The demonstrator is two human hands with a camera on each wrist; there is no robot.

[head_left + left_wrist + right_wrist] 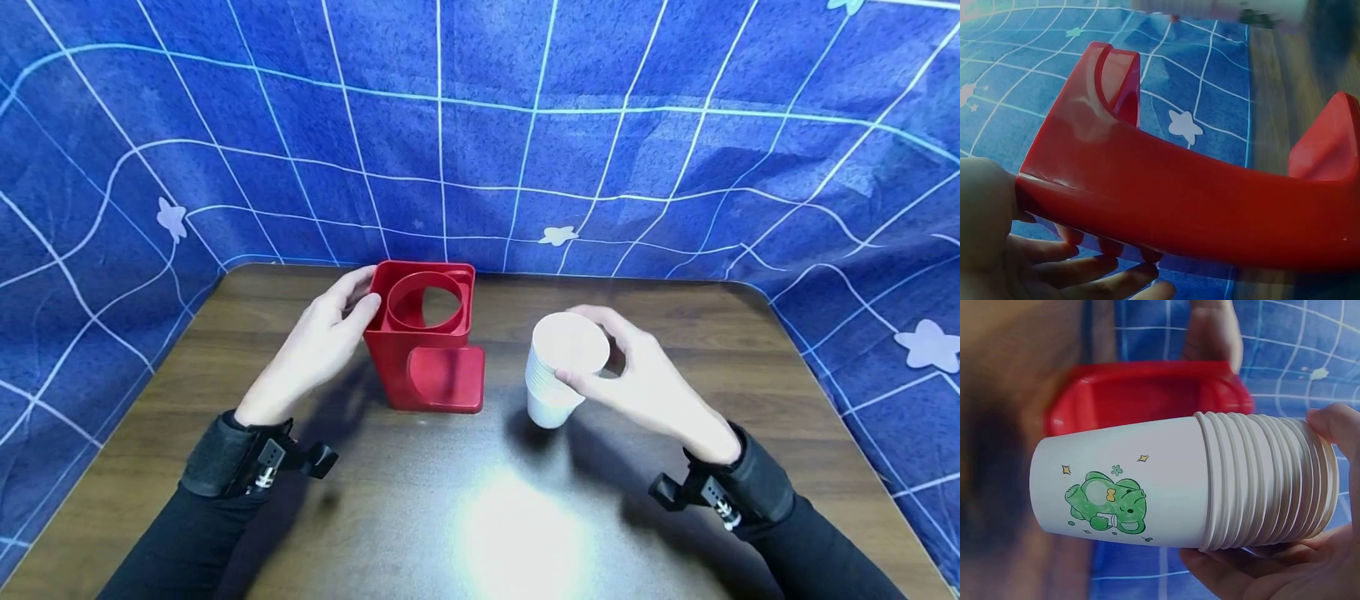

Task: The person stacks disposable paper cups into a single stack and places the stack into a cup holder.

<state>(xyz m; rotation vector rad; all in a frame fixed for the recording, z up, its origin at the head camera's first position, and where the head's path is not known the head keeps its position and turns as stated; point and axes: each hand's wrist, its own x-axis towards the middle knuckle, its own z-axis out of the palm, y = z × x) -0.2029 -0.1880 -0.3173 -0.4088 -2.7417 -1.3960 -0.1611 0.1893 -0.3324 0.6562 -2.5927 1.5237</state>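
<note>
Right hand [645, 383] is gripping a nested stack of white paper cups [558, 371] above the dark wooden worktop [675, 333], best kept upright, while left hand [322, 350] is bracing the red plastic cup dispenser [427, 337] alongside.

On the table [225, 333] your cup holder [427, 342] stands at twelve o'clock, your left hand [322, 346] touching its nine o'clock side, the cup stack [558, 367] in your right hand [645, 383] at three o'clock

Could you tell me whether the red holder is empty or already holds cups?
Empty: table shows through the holder's ring.
</note>
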